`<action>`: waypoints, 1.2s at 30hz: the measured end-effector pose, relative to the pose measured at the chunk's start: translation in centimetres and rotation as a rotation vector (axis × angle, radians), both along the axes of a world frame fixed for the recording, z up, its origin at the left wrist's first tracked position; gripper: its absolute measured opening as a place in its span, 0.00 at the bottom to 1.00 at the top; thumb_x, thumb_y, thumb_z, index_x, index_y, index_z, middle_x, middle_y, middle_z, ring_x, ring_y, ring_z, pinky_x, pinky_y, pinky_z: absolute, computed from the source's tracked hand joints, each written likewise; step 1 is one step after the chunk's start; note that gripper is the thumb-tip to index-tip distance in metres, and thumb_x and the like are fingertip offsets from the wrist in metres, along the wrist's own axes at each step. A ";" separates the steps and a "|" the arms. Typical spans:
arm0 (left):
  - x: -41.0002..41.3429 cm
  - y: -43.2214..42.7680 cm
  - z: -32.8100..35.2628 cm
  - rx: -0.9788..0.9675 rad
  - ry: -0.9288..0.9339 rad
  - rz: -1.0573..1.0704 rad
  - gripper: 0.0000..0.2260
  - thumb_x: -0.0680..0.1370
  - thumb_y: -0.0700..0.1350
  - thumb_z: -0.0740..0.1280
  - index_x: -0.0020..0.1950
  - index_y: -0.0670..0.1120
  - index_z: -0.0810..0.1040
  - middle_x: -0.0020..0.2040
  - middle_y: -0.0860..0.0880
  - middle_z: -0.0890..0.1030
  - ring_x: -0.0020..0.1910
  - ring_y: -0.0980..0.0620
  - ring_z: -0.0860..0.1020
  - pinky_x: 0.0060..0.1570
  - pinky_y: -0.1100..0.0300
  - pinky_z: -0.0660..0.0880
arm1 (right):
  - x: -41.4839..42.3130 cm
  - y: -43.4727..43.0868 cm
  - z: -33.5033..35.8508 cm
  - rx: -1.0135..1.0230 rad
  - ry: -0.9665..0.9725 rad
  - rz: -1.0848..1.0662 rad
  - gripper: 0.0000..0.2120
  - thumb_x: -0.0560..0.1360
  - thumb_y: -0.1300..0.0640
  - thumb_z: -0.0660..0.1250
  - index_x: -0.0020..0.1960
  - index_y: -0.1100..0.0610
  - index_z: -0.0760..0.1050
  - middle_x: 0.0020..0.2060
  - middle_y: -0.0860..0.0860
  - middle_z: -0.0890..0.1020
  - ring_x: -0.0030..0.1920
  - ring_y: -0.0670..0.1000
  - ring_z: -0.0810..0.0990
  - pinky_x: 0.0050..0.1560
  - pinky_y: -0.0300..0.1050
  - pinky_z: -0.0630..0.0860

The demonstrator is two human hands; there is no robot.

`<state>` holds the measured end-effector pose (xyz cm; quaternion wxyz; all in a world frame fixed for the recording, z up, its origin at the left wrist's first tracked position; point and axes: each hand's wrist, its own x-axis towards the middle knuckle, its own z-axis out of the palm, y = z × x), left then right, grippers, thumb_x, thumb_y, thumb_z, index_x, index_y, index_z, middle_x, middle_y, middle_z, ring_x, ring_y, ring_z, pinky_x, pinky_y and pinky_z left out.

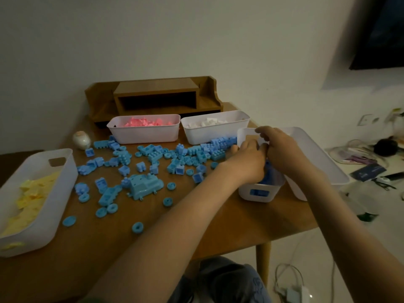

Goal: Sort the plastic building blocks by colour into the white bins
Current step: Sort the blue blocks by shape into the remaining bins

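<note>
Dim light. A wooden table [251,221] bearing a desk shelf [153,97] meets the white wall [196,40]. Cables [288,278] cross the pale floor [310,254].

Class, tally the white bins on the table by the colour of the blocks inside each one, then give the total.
Bin of yellow blocks: 1
Bin of pink blocks: 1
Bin of white blocks: 1
Bin of blue blocks: 1
Bin with no blocks visible: 1
Total: 5 bins

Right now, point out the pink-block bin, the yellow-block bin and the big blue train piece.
pink-block bin [144,134]: head view, front wall.
yellow-block bin [39,162]: head view, far end wall beside the handle hole.
big blue train piece [143,185]: head view, middle of its body.
</note>
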<state>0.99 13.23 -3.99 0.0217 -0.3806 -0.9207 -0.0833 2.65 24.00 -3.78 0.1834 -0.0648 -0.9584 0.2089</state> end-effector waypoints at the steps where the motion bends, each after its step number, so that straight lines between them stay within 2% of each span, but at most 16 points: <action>1: -0.1 -0.1 0.0 0.008 0.003 0.001 0.20 0.79 0.46 0.60 0.70 0.48 0.62 0.63 0.45 0.68 0.64 0.45 0.65 0.62 0.49 0.60 | 0.0 -0.3 0.0 -0.009 0.026 0.011 0.25 0.74 0.72 0.55 0.68 0.56 0.67 0.64 0.57 0.73 0.64 0.58 0.72 0.66 0.57 0.66; 4: 0.1 -1.4 0.3 0.159 -0.105 -0.009 0.16 0.80 0.45 0.59 0.68 0.48 0.65 0.59 0.48 0.73 0.61 0.48 0.71 0.65 0.51 0.56 | 0.4 -1.4 0.2 -0.023 0.077 0.057 0.25 0.74 0.72 0.56 0.69 0.57 0.66 0.63 0.58 0.74 0.63 0.58 0.72 0.65 0.56 0.67; 7: 0.0 -4.0 0.7 0.291 -0.114 0.050 0.17 0.79 0.39 0.58 0.67 0.48 0.67 0.62 0.48 0.71 0.63 0.48 0.68 0.64 0.52 0.59 | 0.8 -3.1 0.5 -0.042 0.167 0.120 0.23 0.76 0.70 0.55 0.69 0.57 0.66 0.62 0.57 0.75 0.62 0.57 0.73 0.63 0.50 0.70; 9: -0.7 -6.6 0.5 0.243 0.002 0.172 0.19 0.77 0.36 0.60 0.66 0.49 0.68 0.64 0.47 0.69 0.65 0.47 0.66 0.62 0.52 0.60 | 1.2 -4.8 0.7 -0.052 0.214 0.172 0.20 0.78 0.69 0.55 0.68 0.57 0.67 0.61 0.56 0.75 0.61 0.54 0.73 0.60 0.44 0.69; 11: -1.8 -9.5 -0.1 0.105 0.075 0.319 0.22 0.75 0.35 0.63 0.66 0.50 0.67 0.63 0.47 0.67 0.65 0.45 0.64 0.60 0.52 0.60 | 1.4 -6.9 0.5 -0.056 0.224 0.252 0.18 0.78 0.67 0.56 0.67 0.57 0.68 0.61 0.56 0.75 0.60 0.53 0.74 0.57 0.40 0.69; 13: -2.8 -12.2 -1.0 -0.021 0.077 0.428 0.23 0.75 0.36 0.64 0.68 0.51 0.66 0.64 0.46 0.67 0.65 0.44 0.63 0.60 0.51 0.60 | 1.4 -9.0 -0.2 -0.030 0.161 0.321 0.17 0.78 0.66 0.58 0.66 0.56 0.67 0.62 0.55 0.75 0.60 0.53 0.74 0.57 0.41 0.71; 16: -3.5 -14.7 -2.6 -0.145 0.065 0.487 0.22 0.76 0.37 0.62 0.68 0.53 0.67 0.65 0.46 0.68 0.66 0.43 0.63 0.61 0.49 0.58 | 0.5 -11.4 -2.0 0.011 -0.087 0.374 0.22 0.78 0.63 0.60 0.70 0.55 0.61 0.67 0.54 0.69 0.65 0.53 0.70 0.60 0.45 0.69; 18: -3.5 -15.3 -3.6 -0.146 0.096 0.478 0.18 0.77 0.39 0.60 0.65 0.53 0.68 0.63 0.47 0.71 0.64 0.44 0.65 0.60 0.48 0.59 | -0.3 -12.2 -3.5 0.047 -0.246 0.363 0.30 0.77 0.59 0.63 0.74 0.54 0.53 0.70 0.54 0.64 0.69 0.56 0.65 0.64 0.48 0.66; 20: -3.5 -15.4 -4.2 -0.101 0.143 0.470 0.14 0.78 0.40 0.59 0.62 0.52 0.70 0.60 0.49 0.73 0.62 0.45 0.67 0.58 0.49 0.59 | -1.0 -12.3 -4.7 0.165 -0.296 0.328 0.32 0.77 0.55 0.62 0.76 0.53 0.50 0.71 0.54 0.62 0.70 0.58 0.61 0.67 0.50 0.63; 23: -3.6 -15.6 -4.8 -0.031 0.198 0.455 0.09 0.78 0.41 0.58 0.56 0.51 0.72 0.55 0.50 0.75 0.59 0.47 0.68 0.56 0.50 0.59 | -1.7 -12.1 -5.2 0.323 -0.247 0.290 0.26 0.77 0.51 0.62 0.73 0.52 0.58 0.68 0.52 0.65 0.66 0.56 0.63 0.64 0.50 0.64; 27: -3.1 -15.9 -5.3 0.117 0.216 0.445 0.08 0.79 0.44 0.58 0.56 0.50 0.71 0.53 0.52 0.76 0.57 0.49 0.69 0.58 0.51 0.58 | -2.1 -11.9 -5.1 0.163 -0.263 0.293 0.19 0.75 0.54 0.65 0.64 0.53 0.66 0.61 0.53 0.66 0.61 0.56 0.69 0.60 0.47 0.69; 29: -2.8 -16.0 -5.3 0.222 0.224 0.474 0.04 0.78 0.48 0.59 0.52 0.51 0.69 0.50 0.53 0.76 0.55 0.51 0.71 0.61 0.51 0.57 | -2.3 -11.8 -5.1 0.128 -0.263 0.270 0.16 0.75 0.53 0.66 0.60 0.53 0.67 0.59 0.54 0.66 0.59 0.55 0.70 0.58 0.46 0.71; 32: -2.4 -16.4 -5.1 0.320 0.221 0.541 0.05 0.78 0.50 0.59 0.49 0.51 0.65 0.44 0.53 0.75 0.50 0.52 0.73 0.62 0.52 0.55 | -2.4 -11.8 -4.9 0.121 -0.281 0.272 0.15 0.75 0.53 0.66 0.60 0.51 0.67 0.58 0.53 0.69 0.57 0.53 0.71 0.54 0.44 0.72; 36: -2.1 -16.4 -4.8 0.378 0.215 0.526 0.05 0.78 0.47 0.60 0.52 0.51 0.64 0.42 0.53 0.75 0.48 0.53 0.73 0.63 0.52 0.53 | -2.0 -12.3 -4.1 0.029 -0.228 0.291 0.13 0.75 0.58 0.65 0.58 0.53 0.68 0.57 0.52 0.71 0.53 0.51 0.73 0.53 0.46 0.75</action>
